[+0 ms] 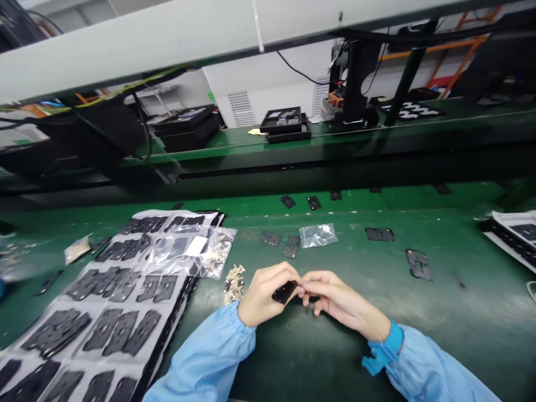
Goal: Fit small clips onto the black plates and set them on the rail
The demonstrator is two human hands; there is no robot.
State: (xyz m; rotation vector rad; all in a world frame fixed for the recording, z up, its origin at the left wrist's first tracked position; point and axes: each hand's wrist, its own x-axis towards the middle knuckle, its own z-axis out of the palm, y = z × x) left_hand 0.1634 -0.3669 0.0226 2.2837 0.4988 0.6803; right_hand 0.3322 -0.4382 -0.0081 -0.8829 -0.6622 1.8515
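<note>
My left hand (268, 290) is closed around a small black plastic plate (285, 292), part of which shows between thumb and fingers. From the right, my right hand (335, 298) meets it, thumb and forefinger pinched together at the plate's edge. Whatever is between those right fingertips is hidden or too small to make out. Just left of my left hand lies a pile of small tan and black pieces (234, 282). Beyond the hands, more flat black plates (292, 246) rest on the green work surface (326, 357).
A tray lined with white sheet (140, 307) and loaded with rows of black plates fills the left. A clear bag of small parts (218, 251) lies across it. An empty-looking clear bag (318, 235) sits ahead. Another tray (519, 234) stands far right. A raised shelf (243, 137) runs behind.
</note>
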